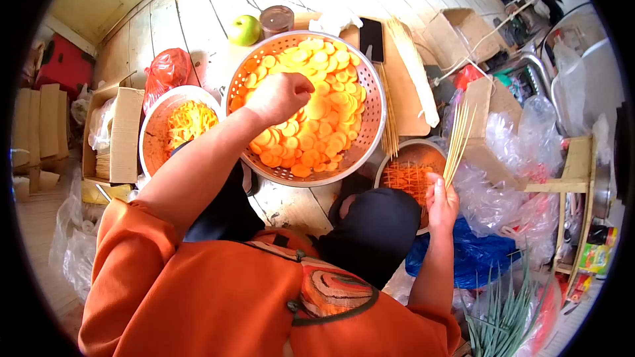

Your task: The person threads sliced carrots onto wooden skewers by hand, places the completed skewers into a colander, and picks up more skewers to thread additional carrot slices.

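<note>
A large metal colander (374,133) full of round orange carrot slices (317,119) stands in front of me. My left hand (281,97) is over the slices, its fingers curled together; whatever they hold, if anything, is hidden. Upright in my right hand (441,203) is a bundle of thin wooden skewers (460,139), gripped near its lower end. Beside that hand, partly behind my knee, sits a bowl (433,151) with threaded carrot pieces (405,178) in it. More skewers (388,112) lie between the colander and a wooden board (413,102).
A bowl (151,125) of orange and yellow peelings (188,122) stands left, near a red bag (167,73) and a cardboard box (124,135). Behind the colander are a green apple (245,30), a jar (276,18) and a phone (371,39). Plastic bags (522,192) crowd the right side.
</note>
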`<state>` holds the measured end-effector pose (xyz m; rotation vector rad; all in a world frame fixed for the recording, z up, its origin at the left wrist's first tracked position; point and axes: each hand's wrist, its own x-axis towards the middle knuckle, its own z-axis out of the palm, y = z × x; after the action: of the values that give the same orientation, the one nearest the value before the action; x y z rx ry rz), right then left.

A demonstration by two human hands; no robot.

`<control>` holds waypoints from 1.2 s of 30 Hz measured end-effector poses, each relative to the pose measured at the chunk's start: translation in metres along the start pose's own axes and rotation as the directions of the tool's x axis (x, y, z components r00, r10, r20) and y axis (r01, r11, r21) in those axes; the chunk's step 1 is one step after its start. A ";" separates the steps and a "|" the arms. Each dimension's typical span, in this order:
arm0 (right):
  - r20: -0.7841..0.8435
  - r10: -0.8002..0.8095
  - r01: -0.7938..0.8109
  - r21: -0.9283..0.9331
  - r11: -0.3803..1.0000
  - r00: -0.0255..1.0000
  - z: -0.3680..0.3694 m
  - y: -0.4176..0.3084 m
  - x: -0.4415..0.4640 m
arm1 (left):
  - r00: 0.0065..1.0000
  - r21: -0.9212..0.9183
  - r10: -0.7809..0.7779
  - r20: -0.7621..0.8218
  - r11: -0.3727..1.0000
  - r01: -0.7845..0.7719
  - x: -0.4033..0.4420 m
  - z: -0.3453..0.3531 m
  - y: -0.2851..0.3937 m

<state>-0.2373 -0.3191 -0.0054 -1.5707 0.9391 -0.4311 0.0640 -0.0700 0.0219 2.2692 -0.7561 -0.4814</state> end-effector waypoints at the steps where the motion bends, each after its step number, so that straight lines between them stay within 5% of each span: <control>1: 0.002 -0.018 0.018 -0.009 1.000 1.000 0.013 -0.017 0.001 | 0.999 0.065 0.033 0.007 0.997 -0.033 0.004 0.006 -0.010; 9: 0.349 -0.054 0.027 0.083 0.996 0.936 0.122 -0.123 0.000 | 0.982 0.469 -0.065 0.179 0.883 -0.027 0.008 0.037 -0.007; 15: 0.404 0.008 -0.060 0.116 0.991 0.915 0.147 -0.106 0.012 | 0.982 0.330 -0.161 0.100 0.936 0.120 0.016 0.038 -0.007; 19: 0.435 0.056 -0.123 0.127 0.984 0.899 0.151 -0.097 0.016 | 0.981 0.257 -0.124 0.149 0.963 0.083 0.021 0.023 -0.008; 22: 0.470 0.027 -0.090 0.111 0.990 0.882 0.158 -0.104 0.015 | 0.954 -0.329 -0.220 0.204 0.902 0.279 0.027 -0.002 -0.003; 25: 0.494 0.083 -0.111 0.028 0.993 0.866 0.165 -0.111 0.015 | 0.948 -0.798 -0.301 0.099 0.546 0.256 0.037 -0.018 -0.002; 26: 0.506 0.059 -0.086 0.031 0.996 0.860 0.168 -0.107 0.018 | 0.949 -0.797 -0.304 0.087 0.550 0.250 0.041 -0.021 -0.002; 29: 0.537 0.030 -0.012 -0.037 0.999 0.843 0.173 -0.108 0.024 | 0.941 -0.943 -0.323 0.104 0.270 0.197 0.042 -0.030 0.004; 36: 0.542 0.036 -0.029 -0.021 0.999 0.840 0.178 -0.107 0.028 | 0.929 -0.986 -0.362 0.072 0.113 0.121 0.044 -0.046 -0.003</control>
<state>-0.0561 -0.2281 0.0477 -1.5632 0.5229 0.0572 0.1229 -0.0737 0.0466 1.0436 0.1683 -0.6387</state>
